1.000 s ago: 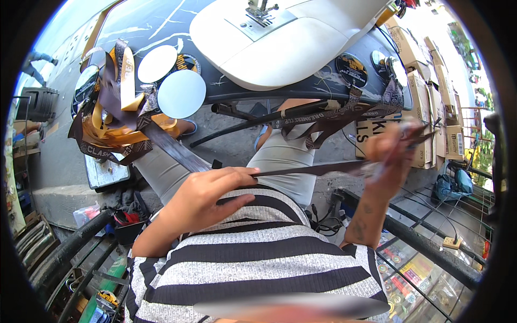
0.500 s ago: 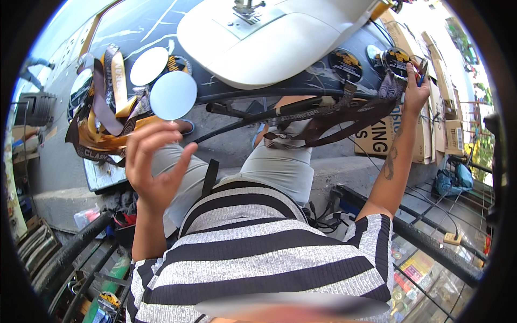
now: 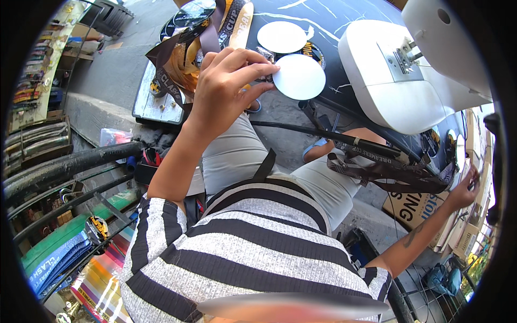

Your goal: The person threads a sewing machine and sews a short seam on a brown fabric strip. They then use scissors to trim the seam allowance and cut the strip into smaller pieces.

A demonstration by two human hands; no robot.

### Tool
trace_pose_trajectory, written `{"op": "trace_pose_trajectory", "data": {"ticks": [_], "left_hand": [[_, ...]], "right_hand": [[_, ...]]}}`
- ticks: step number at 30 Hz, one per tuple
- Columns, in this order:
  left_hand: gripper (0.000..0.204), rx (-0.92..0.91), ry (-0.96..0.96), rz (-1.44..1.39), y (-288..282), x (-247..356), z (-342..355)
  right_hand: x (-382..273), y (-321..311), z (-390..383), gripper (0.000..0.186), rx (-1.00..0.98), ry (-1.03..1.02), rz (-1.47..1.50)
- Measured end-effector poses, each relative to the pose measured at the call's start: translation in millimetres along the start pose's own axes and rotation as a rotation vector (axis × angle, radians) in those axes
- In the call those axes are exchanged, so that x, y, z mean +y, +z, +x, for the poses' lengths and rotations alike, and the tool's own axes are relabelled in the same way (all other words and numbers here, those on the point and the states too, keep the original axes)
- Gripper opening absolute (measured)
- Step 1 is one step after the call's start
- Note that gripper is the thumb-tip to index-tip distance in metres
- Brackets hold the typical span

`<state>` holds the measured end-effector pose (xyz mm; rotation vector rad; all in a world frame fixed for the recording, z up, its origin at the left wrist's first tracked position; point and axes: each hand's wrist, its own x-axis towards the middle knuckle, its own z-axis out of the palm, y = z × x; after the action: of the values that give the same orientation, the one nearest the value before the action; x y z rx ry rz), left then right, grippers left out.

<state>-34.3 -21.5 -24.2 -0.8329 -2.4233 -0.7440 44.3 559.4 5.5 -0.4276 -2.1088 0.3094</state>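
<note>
My left hand [image 3: 226, 86] is raised over the left part of the dark table [image 3: 328, 19]. Its thumb and forefinger pinch the left rim of a white round disc [image 3: 301, 78]. A second white disc [image 3: 281, 36] lies just beyond it. Brown webbing straps [image 3: 388, 172] hang across my lap under the table edge. My right hand [image 3: 464, 191] is stretched far to the right, at the table's right end, with its fingers curled by something small and dark; what it grips is too small to make out.
A white sewing machine [image 3: 398, 81] stands on the table's middle. A heap of brown and yellow straps [image 3: 183, 54] lies at the table's left end. A cardboard box [image 3: 414, 207] sits below on the right. Black pipes [image 3: 64, 167] run along the left.
My left hand has risen from my lap to the white disc and closed on its rim. My right hand has let the strap drop and reached out to the table's right end.
</note>
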Motion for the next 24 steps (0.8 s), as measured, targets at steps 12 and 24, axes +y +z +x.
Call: {"op": "trace_pose_trajectory", "data": {"ticks": [12,24], "left_hand": [[0.02,0.314,-0.607,-0.81,9,-17,5],[0.043,0.122,-0.593,-0.799,-10,-12,-6]], "right_hand": [[-283,-10,-156,0.054,-1.425,0.616,1.264],[-376,56,-180,0.048,-1.599,1.297,1.764]]}}
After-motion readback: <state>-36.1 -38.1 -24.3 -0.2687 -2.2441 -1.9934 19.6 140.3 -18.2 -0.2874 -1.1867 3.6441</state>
